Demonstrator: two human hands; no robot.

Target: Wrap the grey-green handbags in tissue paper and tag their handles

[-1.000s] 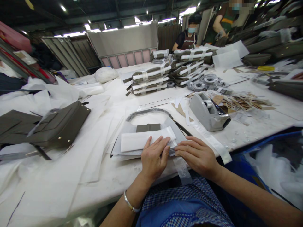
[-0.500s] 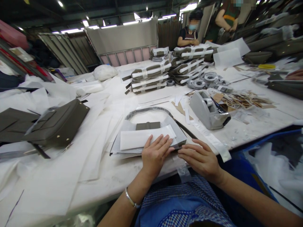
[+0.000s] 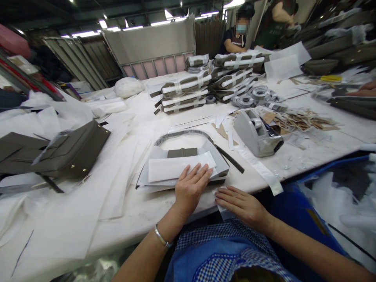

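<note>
My left hand [image 3: 190, 186] lies flat, fingers spread, on a white paper strip [image 3: 173, 167] that covers a flat grey bag piece [image 3: 182, 152] near the table's front edge. A dark curved strap [image 3: 183, 134] arcs behind that piece. My right hand [image 3: 239, 203] rests open, fingers stretched, on a clear tape strip [image 3: 222, 210] at the table edge, just right of the bag piece. A silver bracelet is on my left wrist.
A grey tape dispenser [image 3: 255, 133] stands right of the bag piece. An olive handbag [image 3: 70, 150] lies at the left on white paper sheets. Stacks of wrapped grey pieces [image 3: 185, 94] and tape rolls [image 3: 252, 98] sit further back. Two people stand at the far end.
My right hand has slid back from the bag piece's corner toward the table edge along the tape. My left hand stays pressed on the paper strip.
</note>
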